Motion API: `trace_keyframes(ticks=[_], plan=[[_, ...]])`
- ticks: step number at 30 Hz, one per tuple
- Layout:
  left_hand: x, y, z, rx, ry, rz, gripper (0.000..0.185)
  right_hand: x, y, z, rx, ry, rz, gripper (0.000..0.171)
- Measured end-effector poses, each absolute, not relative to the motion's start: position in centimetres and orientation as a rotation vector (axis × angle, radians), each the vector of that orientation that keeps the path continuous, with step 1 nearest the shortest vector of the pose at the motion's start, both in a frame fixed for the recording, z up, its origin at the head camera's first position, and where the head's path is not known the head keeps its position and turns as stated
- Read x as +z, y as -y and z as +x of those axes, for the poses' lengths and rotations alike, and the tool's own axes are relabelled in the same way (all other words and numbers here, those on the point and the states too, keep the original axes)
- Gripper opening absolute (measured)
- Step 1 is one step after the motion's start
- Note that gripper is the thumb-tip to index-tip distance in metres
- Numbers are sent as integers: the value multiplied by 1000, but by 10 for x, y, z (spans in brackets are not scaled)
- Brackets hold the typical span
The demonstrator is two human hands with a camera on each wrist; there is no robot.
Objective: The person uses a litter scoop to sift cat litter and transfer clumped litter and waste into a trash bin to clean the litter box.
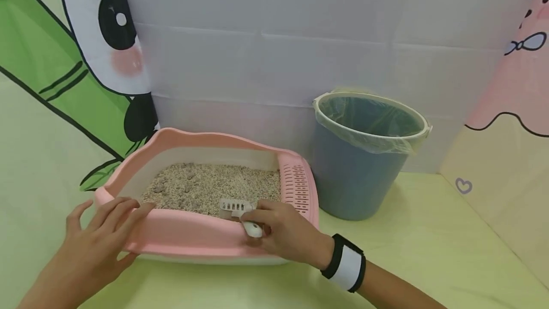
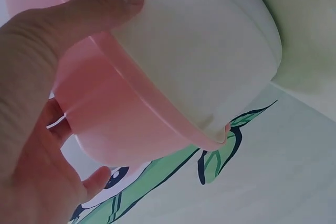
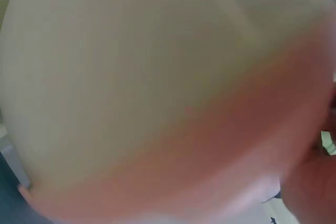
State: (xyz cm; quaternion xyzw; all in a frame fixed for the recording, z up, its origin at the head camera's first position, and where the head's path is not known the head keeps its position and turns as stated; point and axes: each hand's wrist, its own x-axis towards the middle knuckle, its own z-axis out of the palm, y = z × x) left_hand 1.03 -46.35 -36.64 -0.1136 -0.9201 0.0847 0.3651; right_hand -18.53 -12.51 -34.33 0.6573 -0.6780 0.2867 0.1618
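Observation:
A pink and white litter box (image 1: 188, 232) stands in front of me, with grainy litter (image 1: 231, 182) and darker clumps (image 1: 160, 187) toward its left side. My left hand (image 1: 98, 240) grips the front left corner of the rim, fingers over the top. In the left wrist view the thumb (image 2: 113, 9) presses on the white outer wall below the pink edge. My right hand (image 1: 285, 230) holds a white slotted litter scoop (image 1: 252, 229) by its handle over the front rim. The scoop's head (image 1: 229, 205) is at the litter just inside. The box's blurred wall fills most of the right wrist view.
A blue-grey bucket (image 1: 356, 175) with a clear bag liner (image 1: 373, 142) over its rim stands to the right of the box. A slotted pink ledge (image 1: 298, 182) forms the box's right side. Printed cloth (image 1: 279, 70) hangs behind, close to both.

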Motion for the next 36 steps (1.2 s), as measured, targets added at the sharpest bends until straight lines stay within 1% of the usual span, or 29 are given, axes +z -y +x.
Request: trace_keyframes(ticks=[4, 7, 10, 14, 20, 26, 28, 30, 31, 32, 33, 34, 36], plan=[[-367, 468, 10, 253, 2409, -320, 97, -359, 128, -179, 781, 2020, 1818, 53], [-364, 470, 9, 274, 2405, -309, 94, -363, 133, -179, 778, 2018, 1782, 56], [-362, 472, 8, 266, 2392, -298, 93, -365, 138, -180, 746, 1958, 1759, 53], [-363, 474, 7, 254, 2393, -283, 95, -368, 141, -184, 716, 1861, 1749, 45], [-368, 470, 7, 242, 2393, -300, 100, -369, 134, -192, 732, 1820, 1774, 42], [-368, 463, 5, 200, 2372, -313, 94, -370, 130, -201, 768, 1794, 1799, 43], [-368, 462, 5, 142, 2376, -312, 88, -368, 129, -202, 802, 1809, 1811, 36], [-369, 462, 6, -4, 2372, -309, 89, -361, 128, -202, 851, 1886, 1799, 25], [-369, 463, 8, -111, 2377, -291, 94, -355, 127, -202, 887, 1953, 1788, 19], [-368, 464, 9, -240, 2400, -234, 97, -346, 126, -203, 925, 2039, 1759, 14], [-368, 466, 10, -369, 2406, -170, 96, -336, 124, -205, 953, 2137, 1717, 9], [-367, 470, 11, -515, 2409, -97, 92, -325, 123, -207, 966, 2239, 1664, 9], [-364, 480, 13, -802, 2420, 82, 92, -301, 117, -214, 950, 2443, 1569, 8]])
